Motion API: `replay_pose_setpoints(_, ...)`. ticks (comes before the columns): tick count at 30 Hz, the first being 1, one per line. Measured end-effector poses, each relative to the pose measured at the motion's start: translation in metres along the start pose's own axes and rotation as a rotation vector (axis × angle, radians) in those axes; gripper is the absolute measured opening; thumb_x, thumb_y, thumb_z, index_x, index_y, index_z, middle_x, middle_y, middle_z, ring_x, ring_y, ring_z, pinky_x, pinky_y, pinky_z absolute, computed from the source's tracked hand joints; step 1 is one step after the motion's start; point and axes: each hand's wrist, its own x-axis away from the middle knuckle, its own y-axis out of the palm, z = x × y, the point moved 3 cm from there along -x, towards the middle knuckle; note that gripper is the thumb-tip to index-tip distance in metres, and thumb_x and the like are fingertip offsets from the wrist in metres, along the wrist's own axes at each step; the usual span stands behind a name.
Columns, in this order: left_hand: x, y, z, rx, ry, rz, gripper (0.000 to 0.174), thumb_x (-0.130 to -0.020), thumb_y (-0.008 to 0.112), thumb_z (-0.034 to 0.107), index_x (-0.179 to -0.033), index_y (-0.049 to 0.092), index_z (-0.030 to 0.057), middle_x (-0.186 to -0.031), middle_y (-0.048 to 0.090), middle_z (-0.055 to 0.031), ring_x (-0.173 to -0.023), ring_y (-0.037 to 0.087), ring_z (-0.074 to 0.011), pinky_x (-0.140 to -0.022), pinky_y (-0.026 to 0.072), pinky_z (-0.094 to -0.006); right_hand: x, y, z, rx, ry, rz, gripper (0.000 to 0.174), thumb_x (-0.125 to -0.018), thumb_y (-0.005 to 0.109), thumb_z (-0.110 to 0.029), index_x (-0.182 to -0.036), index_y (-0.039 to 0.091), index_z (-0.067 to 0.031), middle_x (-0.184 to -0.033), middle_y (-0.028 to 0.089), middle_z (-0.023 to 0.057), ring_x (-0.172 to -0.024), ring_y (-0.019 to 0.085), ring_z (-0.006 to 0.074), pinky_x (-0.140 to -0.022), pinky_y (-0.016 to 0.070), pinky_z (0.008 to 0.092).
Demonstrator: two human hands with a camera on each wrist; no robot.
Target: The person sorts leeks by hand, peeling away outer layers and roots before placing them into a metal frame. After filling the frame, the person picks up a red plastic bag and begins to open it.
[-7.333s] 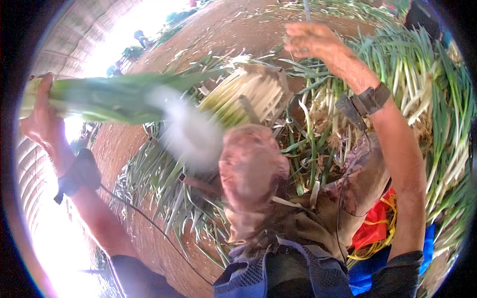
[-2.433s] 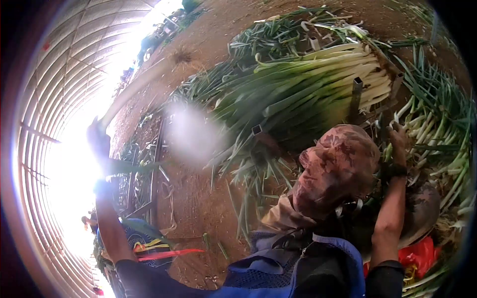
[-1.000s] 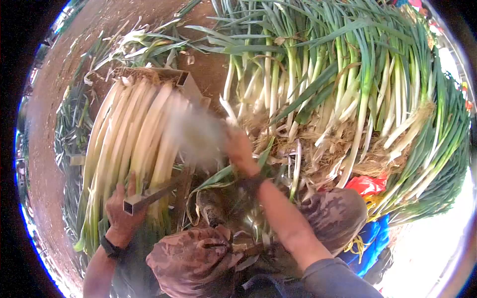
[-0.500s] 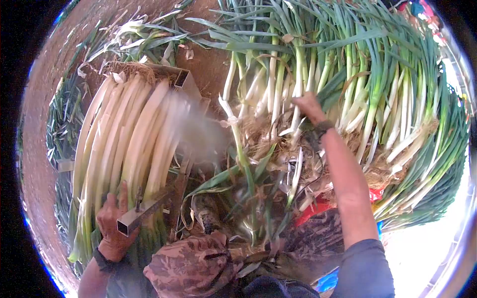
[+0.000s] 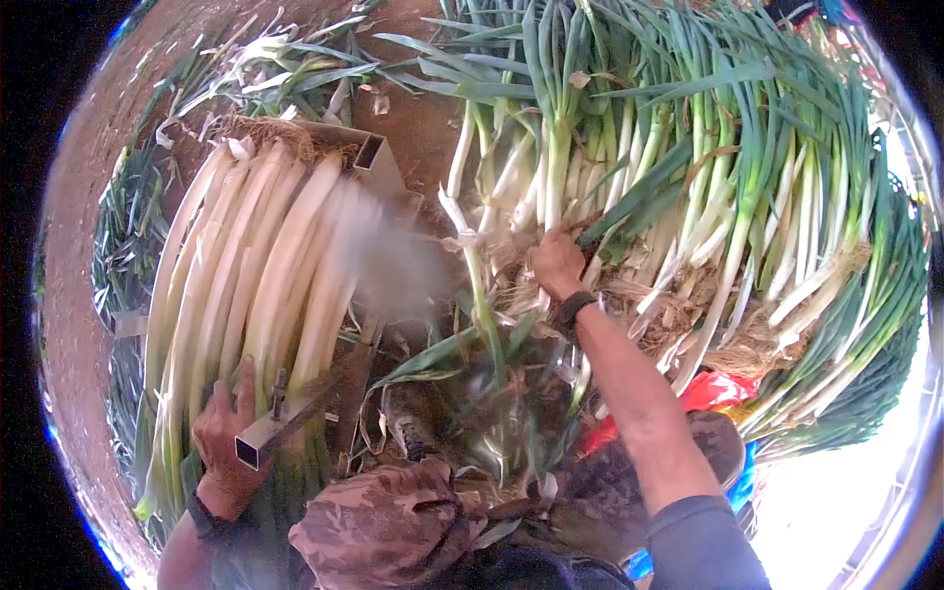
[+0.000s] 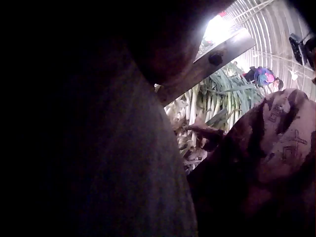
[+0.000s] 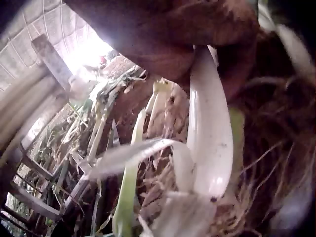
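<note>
On the left of the head view, a row of thick white-stemmed green onions (image 5: pixel 265 256) lies in a metal frame (image 5: pixel 295 418), roots at the far end. My left hand (image 5: pixel 224 442) rests on their stems beside the frame's square-tube post, with a finger straight along a stem; its own wrist view is mostly dark. My right hand (image 5: pixel 558 264) grips the white lower stem of a green onion (image 5: pixel 559 167) at the front of the big pile. In the right wrist view, curled fingers surround that white stem (image 7: pixel 210 128), with loose peeling skin and roots below.
A large pile of green onions (image 5: pixel 728 157) spreads across the back and right. Stripped leaves (image 5: pixel 285 64) lie on the dirt floor at the far left. A raised knee in a camouflage cover (image 5: pixel 388 526) is in front, and a red plastic bag (image 5: pixel 718 390) lies at right.
The head view has turned from the shed's open side toward the pile. Over the last half second my right hand moved left and nearer, onto a stem; my left hand stayed on the row.
</note>
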Motion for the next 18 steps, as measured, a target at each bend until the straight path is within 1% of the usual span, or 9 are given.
replay_pose_setpoints(3,-0.002,-0.005,0.006,0.014,-0.032,-0.021,0.081,-0.083,0.058,0.050,-0.148,0.038,0.0067,-0.090,0.054,-0.0264,-0.068,0.059,-0.0444,-0.057,0.0467,-0.0479,-0.005,-0.002,0.017,-0.268,0.046,0.130,0.053,-0.078,0.070,-0.038,-0.100,0.062,0.0095,-0.092,0.067,0.0266,-0.090,0.068,0.0370,-0.080,0.0548,0.0466)
replay_pose_setpoints(4,-0.003,-0.005,0.007,0.004,-0.054,-0.025,0.081,-0.083,0.059,0.050,-0.148,0.038,0.0067,-0.090,0.054,-0.0268,-0.069,0.059,-0.0445,-0.057,0.0467,-0.0477,0.004,-0.050,-0.001,-0.384,0.103,-0.190,0.054,-0.075,0.073,-0.043,-0.100,0.065,0.0036,-0.091,0.067,0.0217,-0.092,0.067,0.0293,-0.079,0.0534,0.0422)
replay_pose_setpoints(6,-0.002,0.000,0.005,0.004,-0.045,0.008,0.080,-0.083,0.059,0.049,-0.148,0.039,0.0064,-0.089,0.054,-0.0262,-0.068,0.059,-0.0442,-0.057,0.0465,-0.0480,-0.005,-0.068,0.017,-0.945,-0.109,-0.410,0.033,-0.079,0.074,-0.024,-0.098,0.064,0.0010,-0.092,0.071,0.0184,-0.080,0.070,0.0244,-0.070,0.0574,0.0343)
replay_pose_setpoints(7,-0.001,0.000,0.005,-0.004,-0.032,0.034,0.079,-0.084,0.060,0.049,-0.147,0.040,0.0061,-0.088,0.054,-0.0256,-0.067,0.059,-0.0439,-0.057,0.0462,-0.0483,-0.018,-0.078,0.033,-0.964,-0.094,-0.452,0.028,-0.083,0.073,-0.022,-0.099,0.064,-0.0020,-0.085,0.070,0.0099,-0.076,0.067,0.0166,-0.067,0.0566,0.0293)
replay_pose_setpoints(8,-0.002,0.000,0.006,0.001,-0.031,0.039,0.079,-0.084,0.060,0.049,-0.147,0.040,0.0061,-0.088,0.054,-0.0256,-0.067,0.059,-0.0439,-0.057,0.0462,-0.0483,0.002,-0.125,0.019,-0.862,0.035,-0.545,0.048,-0.079,0.072,-0.044,-0.108,0.066,-0.0052,-0.099,0.065,0.0100,-0.096,0.058,0.0224,-0.089,0.0486,0.0382)
replay_pose_setpoints(9,-0.003,-0.002,0.007,-0.010,-0.029,0.040,0.076,-0.085,0.060,0.048,-0.146,0.042,0.0056,-0.088,0.054,-0.0252,-0.067,0.059,-0.0433,-0.057,0.0461,-0.0485,0.034,-0.189,0.011,-0.828,0.054,-0.359,0.039,-0.087,0.070,-0.033,-0.106,0.063,0.0003,-0.108,0.066,0.0116,-0.088,0.065,0.0179,-0.079,0.0567,0.0311)
replay_pose_setpoints(12,-0.003,-0.004,0.008,-0.020,-0.019,0.060,0.072,-0.087,0.060,0.046,-0.144,0.044,0.0050,-0.088,0.054,-0.0248,-0.066,0.058,-0.0425,-0.057,0.0460,-0.0488,0.059,-0.269,0.021,-1.206,-0.031,-0.365,0.067,-0.086,0.068,-0.036,-0.136,0.048,0.0036,-0.125,0.061,0.0169,-0.109,0.061,0.0232,-0.097,0.0500,0.0318)
replay_pose_setpoints(13,-0.004,-0.004,0.009,-0.013,-0.007,0.073,0.070,-0.088,0.060,0.045,-0.144,0.045,0.0049,-0.088,0.054,-0.0249,-0.065,0.058,-0.0422,-0.057,0.0461,-0.0488,0.030,-0.271,0.065,-1.217,-0.240,-0.217,0.067,-0.087,0.066,-0.037,-0.136,0.048,0.0057,-0.130,0.058,0.0189,-0.115,0.060,0.0275,-0.100,0.0488,0.0378)
replay_pose_setpoints(18,-0.003,-0.003,0.008,-0.014,-0.020,0.043,0.071,-0.088,0.059,0.045,-0.144,0.045,0.0046,-0.090,0.054,-0.0259,-0.067,0.059,-0.0416,-0.058,0.0464,-0.0485,0.088,-0.322,0.029,-1.362,-0.296,-0.195,0.067,-0.087,0.065,-0.036,-0.135,0.048,0.0070,-0.132,0.057,0.0200,-0.118,0.058,0.0300,-0.101,0.0484,0.0408)
